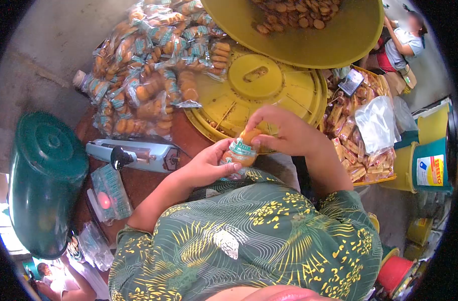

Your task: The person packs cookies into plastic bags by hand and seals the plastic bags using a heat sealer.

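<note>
My left hand (209,163) is wrapped round a clear plastic bag (237,149) with green print, which has round golden biscuits inside. At the bag's upper end, my right hand (279,129) pinches a biscuit (250,135) between thumb and fingers. The biscuit touches the bag's mouth; whether part of it is inside, I cannot tell. Just beyond my hands lies a large yellow lid (294,95), and above it a tilted yellow basin (339,47) holds many loose biscuits (294,12).
Filled biscuit bags (138,90) are heaped at the upper left. A blue-grey bag sealer (133,155) and printed empty bags (111,190) lie near a green bin (48,180). Wrapped packs (354,145) fill a crate at right. Other people (402,47) sit at the edges.
</note>
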### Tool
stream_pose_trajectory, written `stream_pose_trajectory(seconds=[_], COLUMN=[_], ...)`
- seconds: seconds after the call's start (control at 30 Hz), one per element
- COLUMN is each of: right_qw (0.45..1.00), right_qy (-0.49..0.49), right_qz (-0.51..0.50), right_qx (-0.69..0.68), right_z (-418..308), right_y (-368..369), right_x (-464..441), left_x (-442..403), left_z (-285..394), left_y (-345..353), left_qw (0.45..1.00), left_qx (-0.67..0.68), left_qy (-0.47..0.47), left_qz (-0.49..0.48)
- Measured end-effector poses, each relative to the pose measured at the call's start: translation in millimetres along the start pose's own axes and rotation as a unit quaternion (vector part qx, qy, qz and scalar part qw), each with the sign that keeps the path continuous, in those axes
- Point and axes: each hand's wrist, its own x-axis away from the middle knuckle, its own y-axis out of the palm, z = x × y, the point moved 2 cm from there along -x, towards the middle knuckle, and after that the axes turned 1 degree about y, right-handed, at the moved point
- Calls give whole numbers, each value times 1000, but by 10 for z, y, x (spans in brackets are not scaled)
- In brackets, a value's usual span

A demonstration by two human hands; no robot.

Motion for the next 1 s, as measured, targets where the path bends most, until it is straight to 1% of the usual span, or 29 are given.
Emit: stream_pose_trajectory(seconds=[0.03,0.1,0.2,0.3,0.4,0.43,0.5,0.53,0.6,0.63,0.7,0.8,0.83,0.9,0.93,1.0], right_qw=[1000,999,997,996,997,997,995,996,995,994,991,987,989,994,997,999], right_qy=[5,14,47,22,54,67,93,78,48,47,45,106,102,96,62,-5], right_qz=[-10,-30,43,13,-46,-37,-19,-10,9,0,-20,-23,-17,-5,14,53], right_qx=[9,28,-34,-88,-28,-30,-33,-52,-89,-100,-121,-120,-101,-61,-39,6], right_z=[-30,-91,-61,-23,-33,-26,8,12,13,15,18,51,34,-9,10,62], right_y=[5,21,16,-9,37,55,108,120,135,138,133,180,181,180,201,260], right_x=[-8,-23,-3,-34,-79,-92,-97,-91,-78,-76,-75,-75,-86,-112,-126,-166], left_x=[-10,-7,-11,-10,36,53,51,54,50,50,54,39,37,40,41,21], left_z=[3,13,-30,-29,59,92,134,147,160,159,126,96,94,90,87,46], left_y=[13,44,10,13,64,82,122,137,125,118,106,92,93,93,92,56], left_qw=[1000,1000,999,998,998,998,999,998,997,996,998,998,998,999,999,999], left_qx=[-21,-22,-13,7,-2,-10,-42,-58,-45,-39,-47,-63,-69,-40,-26,-19], left_qy=[17,-3,-37,-53,-59,-61,-25,-8,-52,-73,-46,-12,-2,-14,-21,17], left_qz=[4,7,30,45,26,15,13,11,27,34,20,9,7,28,38,44])
